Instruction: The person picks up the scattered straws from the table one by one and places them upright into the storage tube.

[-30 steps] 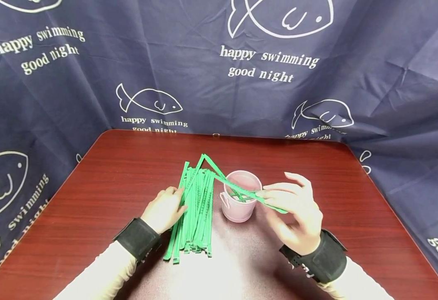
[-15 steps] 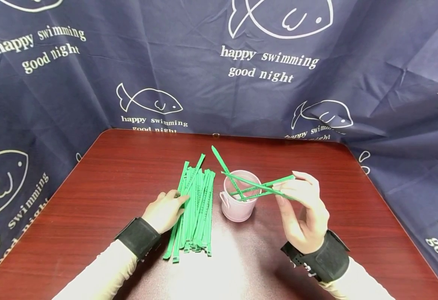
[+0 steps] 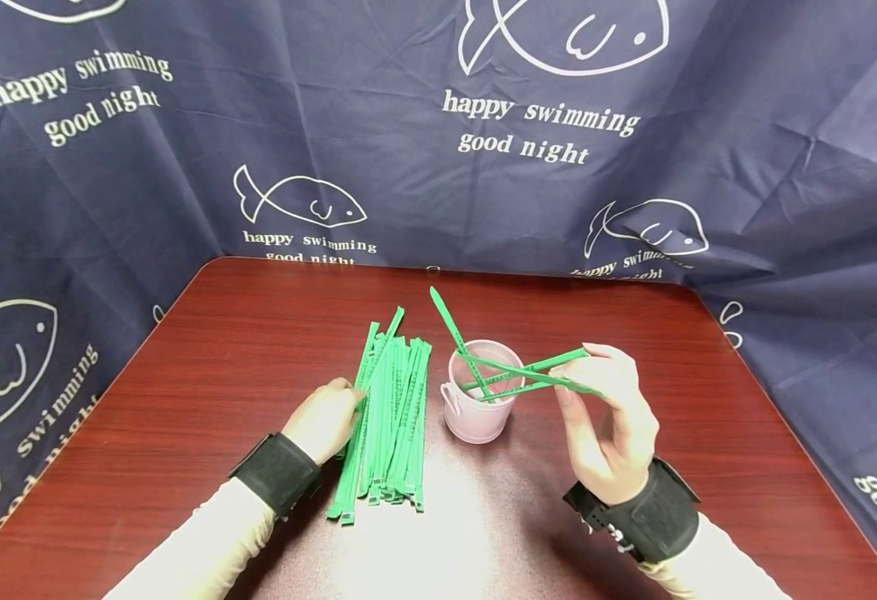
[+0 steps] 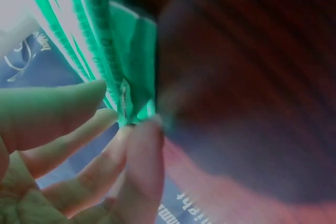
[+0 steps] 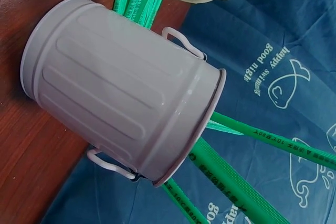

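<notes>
Long green printed wrapped straws [image 3: 393, 417] lie in a pile on the table. At the pile's left edge, my left hand [image 3: 326, 419] pinches a wrapped straw [image 4: 131, 51] with thumb and fingertips. Just right of the pile stands a small pink pail [image 3: 476, 421] with side handles, upright on the table. One wrapped straw [image 3: 448, 320] leans out of it toward the back left; others slant to the right. My right hand [image 3: 609, 417] is beside the pail, pinching a wrapped straw [image 3: 517, 369] that lies across the pail's mouth. In the right wrist view the pail [image 5: 110, 87] fills the middle.
The reddish-brown wooden table [image 3: 281, 325] extends around the pile and pail. A navy curtain [image 3: 408, 125] with white fish prints hangs behind and at the sides. Each wrist wears a black band [image 3: 277, 477].
My right hand drew back to the right, pinching a straw, and one straw now leans toward the back left in the pail. My left hand shifted slightly left, along with the leftmost straws.
</notes>
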The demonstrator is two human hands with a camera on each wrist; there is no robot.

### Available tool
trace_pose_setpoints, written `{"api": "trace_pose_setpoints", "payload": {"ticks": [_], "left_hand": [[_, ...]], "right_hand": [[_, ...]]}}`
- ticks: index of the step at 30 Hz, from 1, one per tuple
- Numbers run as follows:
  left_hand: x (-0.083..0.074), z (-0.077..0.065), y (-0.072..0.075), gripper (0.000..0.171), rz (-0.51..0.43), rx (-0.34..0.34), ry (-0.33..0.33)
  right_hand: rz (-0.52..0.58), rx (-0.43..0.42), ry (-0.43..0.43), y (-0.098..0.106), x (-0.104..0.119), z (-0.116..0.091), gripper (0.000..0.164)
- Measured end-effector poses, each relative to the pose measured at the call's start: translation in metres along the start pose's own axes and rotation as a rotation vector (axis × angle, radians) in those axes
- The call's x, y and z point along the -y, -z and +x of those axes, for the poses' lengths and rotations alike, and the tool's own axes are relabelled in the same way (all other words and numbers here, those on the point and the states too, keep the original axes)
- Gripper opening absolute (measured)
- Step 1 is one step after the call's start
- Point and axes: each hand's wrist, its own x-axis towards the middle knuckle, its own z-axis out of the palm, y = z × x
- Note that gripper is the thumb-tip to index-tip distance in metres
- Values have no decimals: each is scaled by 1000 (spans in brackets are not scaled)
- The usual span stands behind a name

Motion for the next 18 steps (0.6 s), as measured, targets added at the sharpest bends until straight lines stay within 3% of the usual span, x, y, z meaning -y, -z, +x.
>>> {"api": "trace_pose_setpoints", "payload": {"ticks": [7, 18], "left_hand": [[3, 1, 0, 14, -45, 22, 43], [4, 0, -1, 22, -92, -18, 83]], "right_hand": [[-7, 6, -26, 0, -3, -5, 29], [-177, 109, -97, 7, -14, -16, 36]]}}
